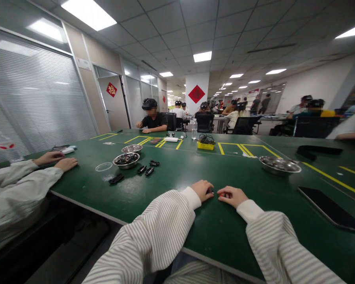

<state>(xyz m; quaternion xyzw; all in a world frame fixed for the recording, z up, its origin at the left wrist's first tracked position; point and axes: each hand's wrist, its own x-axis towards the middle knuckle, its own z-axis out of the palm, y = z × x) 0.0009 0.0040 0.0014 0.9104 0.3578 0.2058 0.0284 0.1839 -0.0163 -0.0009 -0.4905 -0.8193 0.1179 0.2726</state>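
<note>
Both my hands rest on the green table (pixel 177 177) near its front edge, fingertips almost meeting. My left hand (pixel 203 189) is curled, fingers pinched on something small and dark that I cannot make out. My right hand (pixel 232 196) is also curled, its fingers pinched on a small red object (pixel 221 194). Both arms wear striped sleeves.
A steel bowl (pixel 279 165) sits to the right; a dark tablet (pixel 331 209) lies at the far right. Left of centre stand two steel bowls (pixel 126 159), a clear lid (pixel 103 167) and several black clips (pixel 145 170). A co-worker's hands (pixel 57 161) lie at left. A yellow tray (pixel 206 145) sits farther back.
</note>
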